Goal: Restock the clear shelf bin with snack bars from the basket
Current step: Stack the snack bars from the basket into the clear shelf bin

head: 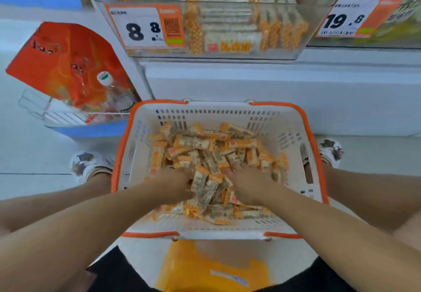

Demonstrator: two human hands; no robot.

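Dozens of snack bars in orange-and-clear wrappers lie heaped in the basket, a white slotted one with an orange rim, standing on the pale floor between the person's two feet. Both hands are down in the heap, side by side and near each other: the left hand curls into the bars on its side, the right hand lies on them with its fingers spread narrow and pointing away from the person, and a bunch of bars stands pressed between the two hands. Whether the fingers of either hand have closed round any bar I cannot tell, since the wrappers hide the tips. Well beyond the fingers, above the basket's far wall, the clear shelf bin sits on a white shelf, already holding rows of the same bars behind a price tag reading 8.8. To the right of it a second tag reads 19.8. Off to the left of the left hand, an orange bag and a bottle lean in a wire rack. The view is somewhat blurred.
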